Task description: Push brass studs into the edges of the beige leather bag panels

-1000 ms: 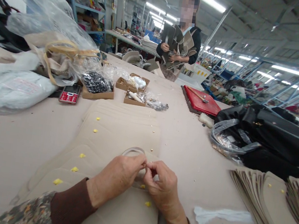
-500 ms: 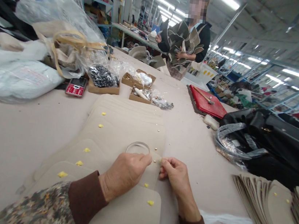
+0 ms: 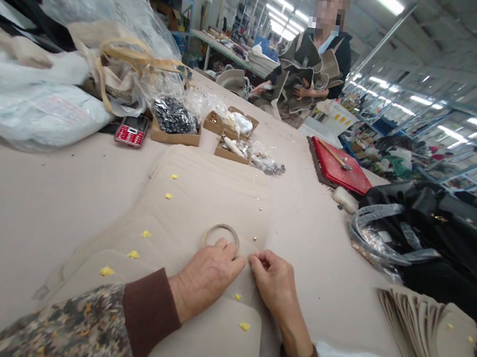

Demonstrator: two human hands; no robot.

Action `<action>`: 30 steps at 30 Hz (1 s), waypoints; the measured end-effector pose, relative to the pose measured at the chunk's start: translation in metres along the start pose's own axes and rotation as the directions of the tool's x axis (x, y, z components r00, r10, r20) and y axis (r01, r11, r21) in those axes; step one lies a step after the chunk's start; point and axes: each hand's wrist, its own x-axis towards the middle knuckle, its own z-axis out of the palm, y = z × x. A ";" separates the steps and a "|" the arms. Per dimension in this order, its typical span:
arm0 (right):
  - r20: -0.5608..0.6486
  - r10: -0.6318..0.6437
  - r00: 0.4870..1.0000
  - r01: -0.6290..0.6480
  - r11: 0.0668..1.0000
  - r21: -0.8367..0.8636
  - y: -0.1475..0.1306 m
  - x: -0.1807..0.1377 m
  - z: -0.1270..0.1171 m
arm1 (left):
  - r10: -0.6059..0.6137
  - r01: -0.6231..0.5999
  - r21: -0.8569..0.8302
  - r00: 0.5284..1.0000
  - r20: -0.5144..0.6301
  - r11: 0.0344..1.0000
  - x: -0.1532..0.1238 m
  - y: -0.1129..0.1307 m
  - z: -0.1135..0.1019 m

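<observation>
Overlapping beige panels lie fanned in a stack before me, with small metal studs along the right edge and yellow tape bits stuck on in places. My left hand rests on the panels, its fingers closed on a thin ring-shaped roll of tape that stands up behind them. Close beside it, at the panels' right edge, the fingertips of my right hand are pinched together. They cover the spot beneath, and what they hold is hidden.
Small boxes of hardware and a red phone stand at the back. A hammer lies on a red pad. To the right are a black bag and more beige panels. Across the table a person carries grey-brown pieces.
My right hand has moved left onto the panel edge, over a stud; the yellow bit at its fingertips is now hidden. The tape roll has turned slightly in my left hand.
</observation>
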 end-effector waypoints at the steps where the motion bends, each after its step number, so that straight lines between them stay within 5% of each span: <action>1: -0.003 -0.024 1.000 0.024 0.999 -0.029 -0.001 0.000 0.000 | -0.003 0.003 0.002 1.000 0.007 1.000 0.000 0.000 0.000; 7: -0.093 0.025 0.995 -0.027 0.999 -0.021 0.005 -0.009 -0.004 | -0.016 0.016 -0.001 0.999 0.045 1.000 -0.002 0.000 -0.006; 11: -0.085 -0.057 0.995 0.061 0.997 0.046 0.010 -0.022 -0.005 | -0.012 0.013 -0.020 0.998 0.057 1.000 -0.002 -0.001 -0.008; 20: -0.070 -0.151 0.986 0.133 0.967 -0.216 -0.004 -0.010 0.005 | -0.013 0.014 -0.042 1.000 0.026 0.999 -0.005 -0.002 -0.013; 27: 0.172 -0.081 0.982 0.078 0.997 0.023 -0.008 -0.013 -0.014 | 0.040 -0.102 -0.285 0.976 -0.216 0.953 -0.008 -0.016 -0.020; 30: 0.071 -0.148 0.986 0.135 0.978 0.158 -0.011 -0.019 -0.020 | 0.072 -0.196 -0.344 0.937 -0.342 0.918 -0.009 -0.018 -0.016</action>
